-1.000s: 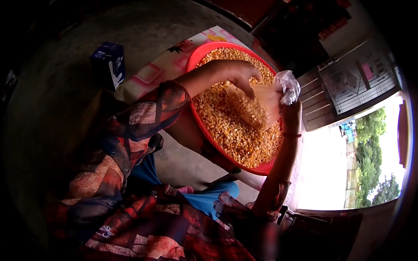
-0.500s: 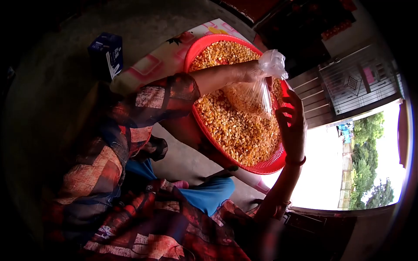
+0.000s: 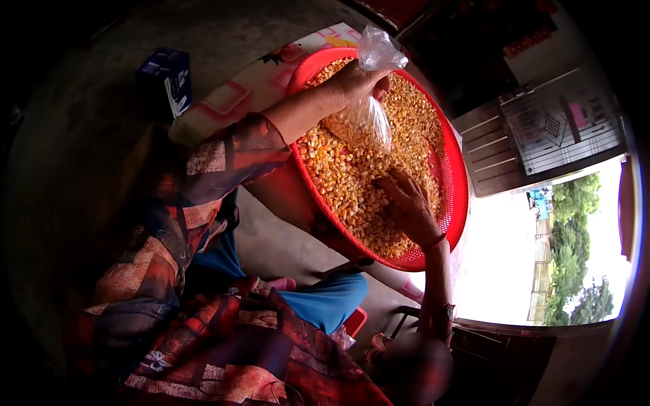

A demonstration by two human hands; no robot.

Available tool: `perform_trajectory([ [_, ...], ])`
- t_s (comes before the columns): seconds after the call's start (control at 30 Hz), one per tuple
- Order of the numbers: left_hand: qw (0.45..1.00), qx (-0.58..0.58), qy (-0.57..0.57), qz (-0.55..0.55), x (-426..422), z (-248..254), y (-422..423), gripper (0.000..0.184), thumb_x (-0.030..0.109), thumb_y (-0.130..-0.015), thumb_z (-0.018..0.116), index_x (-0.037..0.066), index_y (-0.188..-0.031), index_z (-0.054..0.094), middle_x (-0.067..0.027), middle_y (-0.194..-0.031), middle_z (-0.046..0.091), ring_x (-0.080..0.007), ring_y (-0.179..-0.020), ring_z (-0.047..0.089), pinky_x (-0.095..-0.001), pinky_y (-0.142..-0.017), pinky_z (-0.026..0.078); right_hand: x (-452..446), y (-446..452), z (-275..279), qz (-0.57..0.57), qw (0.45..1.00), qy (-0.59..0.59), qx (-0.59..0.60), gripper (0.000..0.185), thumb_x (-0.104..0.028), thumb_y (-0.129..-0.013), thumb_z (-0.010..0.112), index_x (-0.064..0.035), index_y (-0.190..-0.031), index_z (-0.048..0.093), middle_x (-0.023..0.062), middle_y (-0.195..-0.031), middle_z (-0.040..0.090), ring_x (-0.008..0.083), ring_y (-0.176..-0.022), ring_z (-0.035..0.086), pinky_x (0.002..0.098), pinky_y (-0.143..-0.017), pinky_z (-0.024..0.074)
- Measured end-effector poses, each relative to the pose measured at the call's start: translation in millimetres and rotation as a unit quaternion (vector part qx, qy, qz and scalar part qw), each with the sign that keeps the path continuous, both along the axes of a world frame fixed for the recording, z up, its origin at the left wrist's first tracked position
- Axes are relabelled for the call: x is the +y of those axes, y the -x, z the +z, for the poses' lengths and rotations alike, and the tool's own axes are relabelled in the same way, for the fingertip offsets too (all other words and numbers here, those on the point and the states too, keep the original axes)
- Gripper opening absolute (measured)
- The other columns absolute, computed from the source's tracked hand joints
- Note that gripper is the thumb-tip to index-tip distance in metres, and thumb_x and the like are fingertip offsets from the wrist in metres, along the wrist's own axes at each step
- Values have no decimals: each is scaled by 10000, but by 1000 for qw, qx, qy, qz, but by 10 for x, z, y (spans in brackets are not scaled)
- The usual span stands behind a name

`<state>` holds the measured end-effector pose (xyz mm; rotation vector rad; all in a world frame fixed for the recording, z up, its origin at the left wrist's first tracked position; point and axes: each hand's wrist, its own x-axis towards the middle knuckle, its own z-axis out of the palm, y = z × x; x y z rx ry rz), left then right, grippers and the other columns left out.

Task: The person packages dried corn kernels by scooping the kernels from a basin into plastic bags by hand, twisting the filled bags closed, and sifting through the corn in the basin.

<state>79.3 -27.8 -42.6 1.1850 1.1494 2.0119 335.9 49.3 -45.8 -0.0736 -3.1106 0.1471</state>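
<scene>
A red perforated plastic basket [image 3: 455, 196] holds a broad heap of yellow-orange corn kernels [image 3: 352, 196]. My left hand [image 3: 362, 84] is closed round the gathered neck of a clear plastic bag [image 3: 379, 51], whose loose top puffs out above the fist. Kernels show through the bag's lower part, which hangs against the heap. Nearer the basket's right side, my right hand [image 3: 413, 206] lies palm down on the kernels with its fingers somewhat apart. Its fingertips touch the corn, and the palm's underside is hidden.
Under the basket is a pink-and-white patterned cloth [image 3: 227, 100] on a raised surface. A dark blue box [image 3: 166, 81] stands on the floor at upper left. Blue cloth [image 3: 332, 301] covers my lap area. At right, a metal gate [image 3: 558, 128] borders a bright doorway.
My left hand has moved left and slightly up with the bag. My right hand has come down from beside the bag onto the kernels.
</scene>
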Motion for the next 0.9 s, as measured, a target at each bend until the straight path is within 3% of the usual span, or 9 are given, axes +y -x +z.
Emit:
perform_trajectory([
  [0.1,998,59,-25,12,-7,-16,-25,373,403,-858,489,65,-701,514,-9,-542,483,-84,-473,461,-248,-476,406,272,67,-78,-31,999,-33,14,462,-64,-729,524,-164,-1179,488,134,-1260,389,292,-1191,347,397,-970,286],
  [0.27,995,94,-12,37,57,-109,43,337,350,-858,497,54,-700,539,-5,-552,513,-80,-474,473,-244,-484,408,863,54,-235,-125,989,-32,78,452,-85,-763,509,-156,-1207,454,149,-1233,411,326,-1124,409,397,-915,366],
  [0.3,991,123,-3,56,62,-119,56,339,340,-858,493,52,-687,543,-4,-565,527,-79,-485,482,-241,-494,412,899,40,-227,-173,982,9,81,422,-23,-755,499,-104,-1169,481,163,-1194,445,320,-1087,450,369,-901,378],
  [0.37,985,153,6,79,76,-144,78,341,330,-859,488,50,-674,547,-3,-579,542,-78,-495,491,-239,-504,416,949,26,-235,-190,970,-99,110,361,-51,-770,513,-91,-1128,501,163,-1164,466,321,-1062,464,373,-884,386],
  [0.5,987,135,-27,83,48,-125,2,361,337,-863,475,45,-659,537,-1,-585,540,-80,-520,497,-241,-517,416,336,237,23,-52,984,-41,167,317,-79,-741,566,-87,-1057,534,138,-1111,495,310,-1019,483,399,-862,396],
  [0.7,993,113,-39,-1,-14,-44,-50,414,382,-899,390,50,-694,528,-7,-597,513,-91,-550,486,-248,-545,417,-82,652,208,-13,978,23,205,426,-136,-740,606,-31,-1128,466,163,-1118,484,330,-1030,473,401,-877,384],
  [0.83,989,149,-17,-19,-158,113,-163,489,428,-924,283,50,-784,561,-17,-693,536,-102,-682,507,-242,-681,419,77,985,126,7,981,91,171,603,-247,-710,668,-6,-1191,395,177,-1154,461,326,-1054,461,391,-885,381],
  [0.87,986,161,-33,3,-140,120,-188,489,426,-924,283,47,-815,572,-25,-748,560,-116,-738,518,-251,-720,422,121,1079,34,-8,976,119,183,513,-257,-729,679,-35,-1142,470,151,-1085,541,247,-995,530,343,-849,406],
  [0.9,983,173,-49,25,-111,105,-188,491,425,-924,282,44,-846,583,-33,-804,585,-129,-795,530,-261,-759,424,81,1120,58,-7,976,118,183,513,-257,-729,679,-35,-1142,470,151,-1085,541,247,-995,530,343,-849,406],
])
